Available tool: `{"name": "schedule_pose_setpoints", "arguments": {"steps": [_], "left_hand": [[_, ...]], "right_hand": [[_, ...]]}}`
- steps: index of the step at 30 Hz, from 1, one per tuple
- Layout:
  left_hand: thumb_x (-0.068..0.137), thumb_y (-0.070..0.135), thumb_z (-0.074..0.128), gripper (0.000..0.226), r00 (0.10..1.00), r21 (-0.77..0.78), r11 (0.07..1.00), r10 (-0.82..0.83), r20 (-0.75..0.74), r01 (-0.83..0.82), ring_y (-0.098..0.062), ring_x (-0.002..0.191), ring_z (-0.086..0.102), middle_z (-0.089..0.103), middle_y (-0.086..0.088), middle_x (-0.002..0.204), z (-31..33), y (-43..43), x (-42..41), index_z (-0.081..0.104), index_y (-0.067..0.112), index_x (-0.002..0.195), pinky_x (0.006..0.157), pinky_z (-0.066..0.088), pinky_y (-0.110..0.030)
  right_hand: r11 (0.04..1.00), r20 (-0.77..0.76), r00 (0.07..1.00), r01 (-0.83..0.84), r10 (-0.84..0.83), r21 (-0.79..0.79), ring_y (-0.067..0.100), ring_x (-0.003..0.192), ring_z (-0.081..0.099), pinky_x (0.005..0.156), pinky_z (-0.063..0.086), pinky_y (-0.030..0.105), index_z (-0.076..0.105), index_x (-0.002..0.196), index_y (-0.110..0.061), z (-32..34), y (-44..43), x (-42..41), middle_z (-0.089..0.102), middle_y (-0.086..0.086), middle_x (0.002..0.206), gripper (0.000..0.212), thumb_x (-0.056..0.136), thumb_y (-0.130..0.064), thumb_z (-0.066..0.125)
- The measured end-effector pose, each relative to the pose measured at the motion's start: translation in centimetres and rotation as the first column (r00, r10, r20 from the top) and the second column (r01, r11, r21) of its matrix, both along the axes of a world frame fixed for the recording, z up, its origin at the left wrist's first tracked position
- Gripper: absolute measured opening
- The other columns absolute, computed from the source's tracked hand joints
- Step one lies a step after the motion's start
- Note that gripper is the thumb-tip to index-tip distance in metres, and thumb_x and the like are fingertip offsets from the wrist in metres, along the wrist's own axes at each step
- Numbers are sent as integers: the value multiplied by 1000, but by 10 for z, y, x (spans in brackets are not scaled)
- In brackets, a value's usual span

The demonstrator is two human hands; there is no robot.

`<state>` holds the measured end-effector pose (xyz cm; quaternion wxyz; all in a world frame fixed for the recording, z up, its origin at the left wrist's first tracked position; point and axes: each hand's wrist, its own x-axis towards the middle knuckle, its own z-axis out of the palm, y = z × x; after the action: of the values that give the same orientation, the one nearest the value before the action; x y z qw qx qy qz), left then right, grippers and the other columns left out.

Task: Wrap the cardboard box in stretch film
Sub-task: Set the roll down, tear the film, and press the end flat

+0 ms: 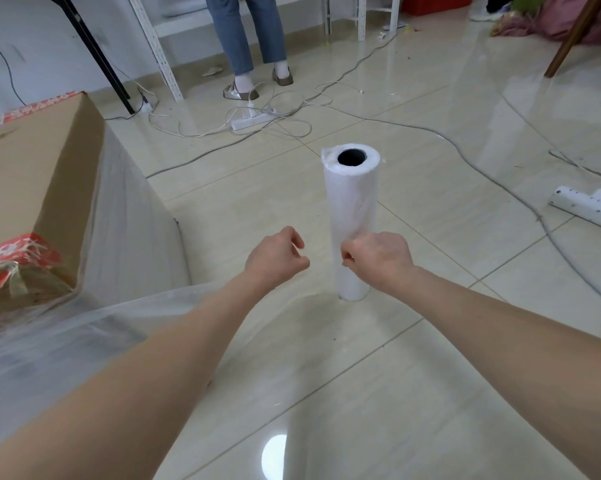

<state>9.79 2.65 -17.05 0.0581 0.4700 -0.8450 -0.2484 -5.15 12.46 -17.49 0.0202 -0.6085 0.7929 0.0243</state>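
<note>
The left hand's [276, 259] fingers are curled in, thumb close to the forefinger, with a small gap showing. Nothing solid sits between them, and I cannot tell whether they pinch clear film. The right hand [378, 259] is clenched tighter, knuckles up, its fingertips tucked against the lower left side of the roll [352, 202]. Whether it nips a loose edge there is hidden by the hand itself. The two hands are near each other, not touching, both forearms reaching out low over the floor [448, 358].

The roll stands upright on the tiles, long axis vertical, its dark hollow core facing up. Its foot shows just below the right wrist.

The box [32, 174] is off to the left, well apart from the roll and cut by the frame's edge, so only its top and right face show. Red tape [18, 252] crosses it, crumpled under plastic at the near corner. Film [129, 230] slopes from the box's right side down to the floor and spreads hazily beneath the left forearm. Where this sheet ends is hard to make out against the shiny tiles.

Farther back lies a power strip [250, 120] among loose cables [413, 128], and a person [247, 36] stands behind it, seen from the thighs down. A white bracket [590, 204] lies at the right edge.
</note>
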Motion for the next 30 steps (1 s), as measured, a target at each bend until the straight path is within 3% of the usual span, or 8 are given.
{"name": "schedule_pose_setpoints", "arguments": {"steps": [3,5,8,12,16,20,26,30], "left_hand": [[74,41,70,71,975,-172,971,-139,172,168,-19,119,48,54,4,126,-6,6,-8,41,23,136,97,42,-36],[73,53,69,80,942,-258,926,-208,264,277,-19,128,40,46,3,136,-10,13,-16,39,24,141,103,35,-35],[78,55,66,62,930,-227,923,-244,276,310,-16,121,47,58,8,125,-19,22,-29,52,27,132,99,34,-32],[92,34,56,22,970,-229,951,-170,176,208,-17,102,62,70,7,108,-22,29,-34,70,26,108,82,42,-28],[94,28,52,21,973,-252,945,-174,149,208,-20,99,62,71,6,103,-20,30,-32,72,27,102,77,43,-30],[93,38,54,23,983,-248,955,-139,120,166,-22,93,62,71,3,96,-20,28,-31,72,24,99,68,37,-28],[91,30,58,14,993,-175,980,-83,89,97,-17,94,62,71,8,95,-21,23,-23,71,27,93,72,44,-27],[90,32,61,14,996,-149,989,37,83,-25,-22,97,62,70,0,99,-20,3,-6,72,25,95,76,46,-29]], "right_hand": [[999,5,1000,-24,24,-22,23,101,60,70,37,29,58,105,-24,-8,4,-3,61,-2,116,20,100,-36,42],[998,27,999,-20,21,-52,22,102,60,71,38,29,58,106,-25,-9,4,-4,59,-4,117,21,100,-37,42],[997,50,998,-22,25,-68,21,102,60,72,39,30,57,110,-25,-11,5,-3,57,-5,118,23,100,-38,41],[995,58,998,-9,15,-96,23,99,61,69,38,29,56,112,-26,-12,10,-6,57,-5,119,23,100,-37,40],[997,126,992,-12,22,-83,22,105,60,76,40,30,47,128,-36,-16,8,-5,53,-8,128,30,98,-37,45],[999,80,997,-8,12,-47,22,98,60,69,36,28,64,113,-36,-17,2,-2,55,-3,114,29,100,-42,39],[997,69,997,-40,45,-73,23,98,60,69,38,28,66,110,-32,-22,6,-4,56,-5,115,28,100,-38,40],[997,94,996,4,3,-75,22,98,60,70,39,28,66,105,-28,-23,11,-16,58,-6,112,27,100,-35,40]]}}
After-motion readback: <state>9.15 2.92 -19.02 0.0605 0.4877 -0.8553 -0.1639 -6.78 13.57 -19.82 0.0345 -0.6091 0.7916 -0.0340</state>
